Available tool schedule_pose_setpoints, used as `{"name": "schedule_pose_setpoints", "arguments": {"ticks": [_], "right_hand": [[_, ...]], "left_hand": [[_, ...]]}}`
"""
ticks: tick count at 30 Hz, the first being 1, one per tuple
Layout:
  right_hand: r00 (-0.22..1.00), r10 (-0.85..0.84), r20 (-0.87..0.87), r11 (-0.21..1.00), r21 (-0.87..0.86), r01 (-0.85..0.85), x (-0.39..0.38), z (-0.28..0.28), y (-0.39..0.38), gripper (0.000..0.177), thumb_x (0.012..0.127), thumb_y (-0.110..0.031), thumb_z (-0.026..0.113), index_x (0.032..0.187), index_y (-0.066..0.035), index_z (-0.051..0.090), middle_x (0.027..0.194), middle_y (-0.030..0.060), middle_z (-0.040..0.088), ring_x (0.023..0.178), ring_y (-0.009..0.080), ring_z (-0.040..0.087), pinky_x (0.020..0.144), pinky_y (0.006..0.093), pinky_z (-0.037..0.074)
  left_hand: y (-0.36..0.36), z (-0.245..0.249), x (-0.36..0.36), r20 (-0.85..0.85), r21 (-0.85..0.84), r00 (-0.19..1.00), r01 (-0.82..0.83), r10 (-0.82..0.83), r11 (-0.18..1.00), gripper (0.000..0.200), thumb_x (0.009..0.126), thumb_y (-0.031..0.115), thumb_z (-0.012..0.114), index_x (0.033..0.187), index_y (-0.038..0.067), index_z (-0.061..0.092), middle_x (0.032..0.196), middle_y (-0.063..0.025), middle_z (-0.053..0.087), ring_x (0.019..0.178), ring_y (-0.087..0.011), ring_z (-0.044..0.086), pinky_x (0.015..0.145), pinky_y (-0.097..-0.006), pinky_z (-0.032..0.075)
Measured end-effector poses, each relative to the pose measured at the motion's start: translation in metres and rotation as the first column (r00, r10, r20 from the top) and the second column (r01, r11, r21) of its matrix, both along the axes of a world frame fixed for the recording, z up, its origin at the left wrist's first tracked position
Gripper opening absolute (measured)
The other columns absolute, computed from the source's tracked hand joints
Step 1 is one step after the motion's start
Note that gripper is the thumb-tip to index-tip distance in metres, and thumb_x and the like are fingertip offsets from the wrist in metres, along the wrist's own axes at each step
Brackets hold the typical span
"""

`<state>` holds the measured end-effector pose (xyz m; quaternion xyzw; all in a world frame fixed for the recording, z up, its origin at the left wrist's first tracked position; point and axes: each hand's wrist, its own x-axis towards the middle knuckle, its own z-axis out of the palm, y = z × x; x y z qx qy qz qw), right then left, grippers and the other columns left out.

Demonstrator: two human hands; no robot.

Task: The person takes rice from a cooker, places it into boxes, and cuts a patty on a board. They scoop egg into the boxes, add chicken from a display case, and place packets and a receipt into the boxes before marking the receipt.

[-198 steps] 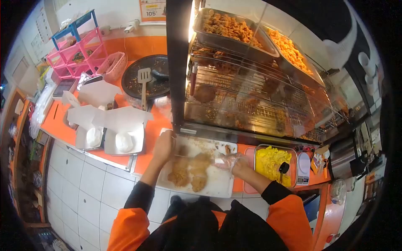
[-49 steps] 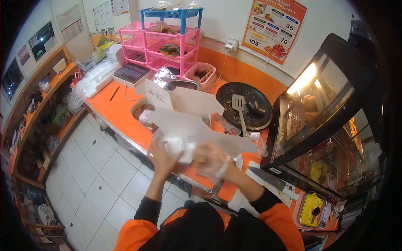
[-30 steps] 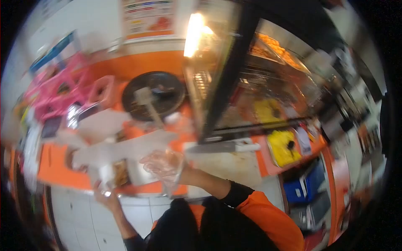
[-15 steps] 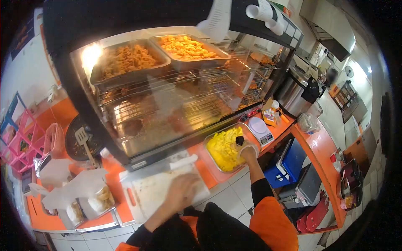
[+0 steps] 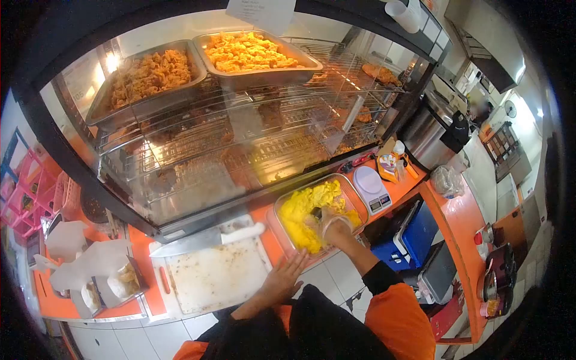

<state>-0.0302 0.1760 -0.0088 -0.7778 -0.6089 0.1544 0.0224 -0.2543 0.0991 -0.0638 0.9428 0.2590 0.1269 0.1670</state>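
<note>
A clear rectangular tub (image 5: 360,206) holds soft yellow food (image 5: 304,207) that looks like scrambled egg. My right hand (image 5: 334,229), in a clear plastic glove, reaches over the tub and is closed on a small dark utensil (image 5: 316,213) pushed into the food. Which kind of utensil it is stays hidden. My bare left hand (image 5: 284,277) lies with fingers stretched out at the tub's front left corner, its fingertips at the rim. Left of it is a white cutting board (image 5: 219,273), with a white-handled knife (image 5: 207,240) across its back part.
A heated glass cabinet (image 5: 210,207) with trays of fried food stands behind the counter. White takeaway boxes (image 5: 99,267) sit at the left. Right of the tub are a kitchen scale (image 5: 370,185) and a large steel pot (image 5: 427,125). A blue cooler (image 5: 414,234) sits below the counter.
My left hand has moved right, from over the cutting board to the tub's edge. My right hand has shifted left, bringing the dark utensil down into the yellow food. The view has turned slightly.
</note>
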Motion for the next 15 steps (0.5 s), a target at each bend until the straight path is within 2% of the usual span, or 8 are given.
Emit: {"name": "schedule_pose_setpoints", "arguments": {"ticks": [3, 6, 8, 10, 12, 15], "right_hand": [[0.996, -0.031, -0.078, 0.999, -0.015, 0.03, 0.008, 0.001, -0.001, 0.074, 0.086, -0.062, 0.052, 0.124, 0.001, 0.053, 0.124, 0.0278, 0.055, 0.111, 0.0396, 0.057, 0.092, 0.0463, 0.045], [0.986, 0.032, -0.165, 0.999, 0.037, -0.026, 0.032, -0.019, 0.001, 0.069, 0.088, -0.057, 0.054, 0.126, 0.001, 0.052, 0.117, 0.0263, 0.061, 0.105, 0.0402, 0.06, 0.09, 0.0453, 0.048], [0.978, 0.204, -0.031, 0.979, 0.021, -0.203, 0.039, 0.016, 0.003, 0.064, 0.09, -0.053, 0.054, 0.122, 0.002, 0.054, 0.112, 0.0249, 0.063, 0.103, 0.0394, 0.062, 0.088, 0.0434, 0.049], [0.994, 0.073, 0.078, 0.997, 0.033, -0.075, 0.064, -0.003, 0.015, 0.058, 0.092, -0.049, 0.052, 0.12, 0.002, 0.056, 0.105, 0.0213, 0.067, 0.1, 0.0356, 0.064, 0.083, 0.0406, 0.051], [0.969, 0.05, 0.243, 0.98, -0.2, -0.001, 0.031, 0.048, 0.009, 0.056, 0.093, -0.047, 0.051, 0.122, 0.001, 0.055, 0.109, 0.0209, 0.066, 0.102, 0.0337, 0.064, 0.083, 0.0393, 0.052], [0.867, 0.261, 0.425, 0.962, -0.195, -0.194, 0.079, -0.065, 0.021, 0.046, 0.09, -0.036, 0.056, 0.131, -0.017, 0.051, 0.128, 0.0191, 0.053, 0.109, 0.0279, 0.062, 0.088, 0.0421, 0.051]], "left_hand": [[-0.001, 0.002, 0.0, -0.036, -0.021, 0.999, 0.001, -0.002, 1.0, 0.083, 0.086, 0.03, 0.062, 0.151, 0.002, 0.018, 0.159, -0.0147, 0.016, 0.146, -0.0302, 0.019, 0.117, -0.0478, 0.016], [0.002, 0.0, 0.0, -0.088, 0.016, 0.996, 0.001, 0.001, 1.0, 0.08, 0.089, 0.035, 0.057, 0.15, 0.002, 0.018, 0.158, -0.0159, 0.016, 0.145, -0.0301, 0.019, 0.115, -0.0494, 0.019], [0.0, 0.001, 0.001, -0.113, 0.048, 0.994, 0.002, 0.003, 0.999, 0.078, 0.091, 0.037, 0.055, 0.15, 0.001, 0.019, 0.158, -0.0165, 0.017, 0.145, -0.0303, 0.02, 0.114, -0.0502, 0.021], [0.001, 0.007, -0.001, -0.133, 0.076, 0.991, 0.003, 0.007, 0.997, 0.078, 0.091, 0.037, 0.055, 0.15, 0.001, 0.019, 0.158, -0.0165, 0.018, 0.145, -0.0303, 0.02, 0.114, -0.0509, 0.021], [-0.001, 0.007, -0.001, -0.129, 0.063, 0.992, 0.002, 0.006, 0.998, 0.077, 0.091, 0.037, 0.055, 0.15, 0.001, 0.02, 0.158, -0.0167, 0.018, 0.145, -0.0301, 0.02, 0.113, -0.0513, 0.022], [0.001, 0.012, 0.0, -0.148, 0.065, 0.989, -0.002, 0.011, 0.998, 0.077, 0.09, 0.037, 0.055, 0.149, 0.0, 0.022, 0.157, -0.0174, 0.018, 0.145, -0.0297, 0.02, 0.113, -0.0512, 0.022]]}}
